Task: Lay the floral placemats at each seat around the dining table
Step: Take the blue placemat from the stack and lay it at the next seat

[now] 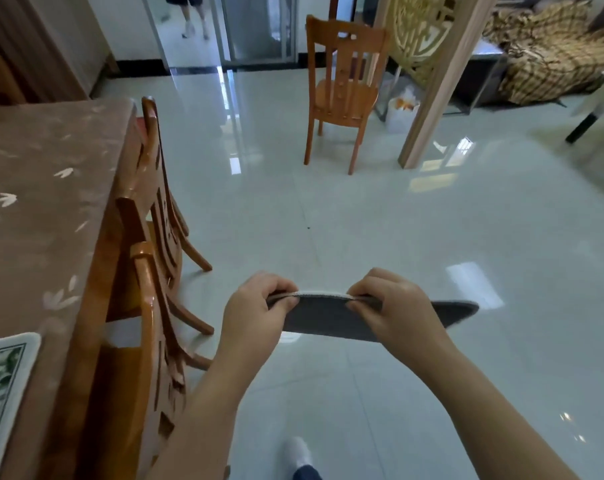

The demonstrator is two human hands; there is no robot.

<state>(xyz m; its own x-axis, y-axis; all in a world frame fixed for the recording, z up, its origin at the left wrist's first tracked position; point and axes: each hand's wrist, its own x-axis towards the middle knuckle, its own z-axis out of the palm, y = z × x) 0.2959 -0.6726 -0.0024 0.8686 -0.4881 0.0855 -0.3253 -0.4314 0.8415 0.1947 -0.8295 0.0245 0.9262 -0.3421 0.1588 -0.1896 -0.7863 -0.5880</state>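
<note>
I hold a placemat [323, 317] in front of me above the floor, its grey underside facing me and its white top edge showing. My left hand [255, 313] pinches its left part and my right hand [394, 306] pinches it further right; the mat's right end sticks out past that hand. The dining table [37, 209] with a brown leaf-patterned cover stands at my left. One floral placemat [2, 382] with a white border lies on the table's near corner.
Two wooden chairs [155, 237] are pushed in along the table's right side, close to my left arm. A third wooden chair [342, 91] stands apart on the glossy tiled floor ahead, beside a wooden screen post [435, 84]. A person's legs [189, 15] show in the far doorway.
</note>
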